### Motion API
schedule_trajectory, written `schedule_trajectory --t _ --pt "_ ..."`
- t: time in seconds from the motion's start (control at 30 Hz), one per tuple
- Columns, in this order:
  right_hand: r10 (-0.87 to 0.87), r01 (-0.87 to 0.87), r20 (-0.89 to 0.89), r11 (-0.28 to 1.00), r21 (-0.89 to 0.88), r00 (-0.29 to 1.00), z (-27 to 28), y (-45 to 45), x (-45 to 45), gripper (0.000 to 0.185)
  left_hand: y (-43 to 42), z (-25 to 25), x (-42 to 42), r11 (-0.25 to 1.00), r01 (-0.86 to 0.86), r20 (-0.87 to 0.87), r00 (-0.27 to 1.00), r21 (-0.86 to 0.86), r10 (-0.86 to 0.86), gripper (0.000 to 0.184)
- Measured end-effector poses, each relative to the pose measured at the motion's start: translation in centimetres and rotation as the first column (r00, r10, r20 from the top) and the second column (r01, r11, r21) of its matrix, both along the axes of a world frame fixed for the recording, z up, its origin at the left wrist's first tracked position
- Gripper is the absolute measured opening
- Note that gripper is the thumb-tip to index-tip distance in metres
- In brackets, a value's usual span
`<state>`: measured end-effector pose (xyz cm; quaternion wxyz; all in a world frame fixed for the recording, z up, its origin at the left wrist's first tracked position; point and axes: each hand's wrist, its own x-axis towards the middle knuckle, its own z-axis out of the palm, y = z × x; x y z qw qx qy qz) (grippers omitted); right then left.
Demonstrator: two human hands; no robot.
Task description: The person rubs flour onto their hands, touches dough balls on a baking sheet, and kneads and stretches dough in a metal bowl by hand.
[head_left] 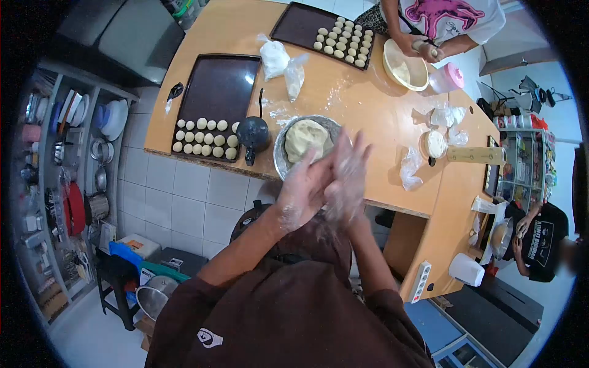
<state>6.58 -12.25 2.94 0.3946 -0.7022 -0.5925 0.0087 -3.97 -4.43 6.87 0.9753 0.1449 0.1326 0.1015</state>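
My left hand (304,191) and my right hand (347,187) meet palm to palm in front of my body, both dusted white with flour. Their fingers are stretched out, and the right ones look slightly blurred. Nothing shows between the palms, though the inner surfaces are hidden. Just beyond my fingers, a metal bowl (280,161) stands near the table edge. In it lies a large pale lump of dough (305,138), partly covered by my fingertips.
Left of the bowl are a dark round appliance (253,132) and a baking tray (216,86) with rows of dough balls (205,138). Plastic bags (274,59) lie behind. Across the table, another person's hands (424,50) hold dough near a cream basin (400,66). A third person works at right.
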Motion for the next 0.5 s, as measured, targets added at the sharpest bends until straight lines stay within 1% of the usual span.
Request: schedule_trajectory --t 0.03,0.1,0.13,0.2,0.23,0.3,0.37,0.4,0.43,0.47,0.5 --pt "0.038 -0.038 0.002 0.994 0.099 0.999 -1.7 -0.5 -2.6 0.075 -0.2 -1.0 0.4 0.99 -0.108 -0.023 0.994 -0.095 0.106 0.068" --pt "0.117 -0.132 0.095 0.974 0.183 0.989 -0.9 -1.2 -4.3 0.074 -0.7 -1.4 0.3 0.999 -0.026 -0.037 0.999 -0.047 0.024 0.067" --pt "0.159 -0.19 0.182 0.967 0.167 0.97 1.8 -1.1 -4.4 0.074 -1.2 -1.5 0.1 0.999 0.018 -0.046 0.999 -0.026 -0.019 0.066" --pt "0.144 -0.167 0.146 0.973 0.158 0.979 2.5 -0.8 -3.1 0.072 -2.2 -1.7 -0.5 0.993 0.113 -0.074 0.991 0.016 -0.112 0.065" --pt "0.081 -0.084 0.023 0.984 0.16 0.996 1.4 -0.1 -1.1 0.071 -2.5 -1.9 -0.8 0.985 0.167 -0.09 0.982 0.036 -0.163 0.065" --pt "0.004 -0.002 -0.023 0.998 0.068 1.0 -0.1 -0.3 -0.3 0.069 -2.4 -2.5 -0.8 0.968 0.15 0.01 0.989 -0.2 -0.151 0.068" --pt "0.016 -0.003 0.137 0.996 -0.092 0.99 -1.1 -1.4 -0.9 0.066 -1.6 -1.7 -0.3 0.989 0.015 0.053 0.999 -0.147 -0.008 0.069" --pt "-0.022 0.018 -0.031 0.994 -0.109 0.999 -1.9 -1.4 -1.3 0.067 -1.3 -1.4 -0.2 0.99 -0.058 0.073 0.995 -0.126 0.067 0.07" --pt "-0.065 0.038 -0.203 0.99 -0.136 0.977 -3.1 -1.6 -2.3 0.068 -1.3 -1.7 0.8 1.0 0.005 0.069 0.998 0.019 -0.006 0.07" --pt "-0.114 0.054 -0.368 0.984 -0.169 0.923 -4.4 -1.9 -3.5 0.069 -1.8 -2.2 1.3 0.994 0.054 0.073 0.995 0.095 -0.062 0.069" --pt "-0.162 0.065 -0.517 0.978 -0.199 0.841 -5.5 -1.8 -4.5 0.07 -2.3 -2.8 1.2 0.991 0.07 0.087 0.993 0.117 -0.08 0.068"
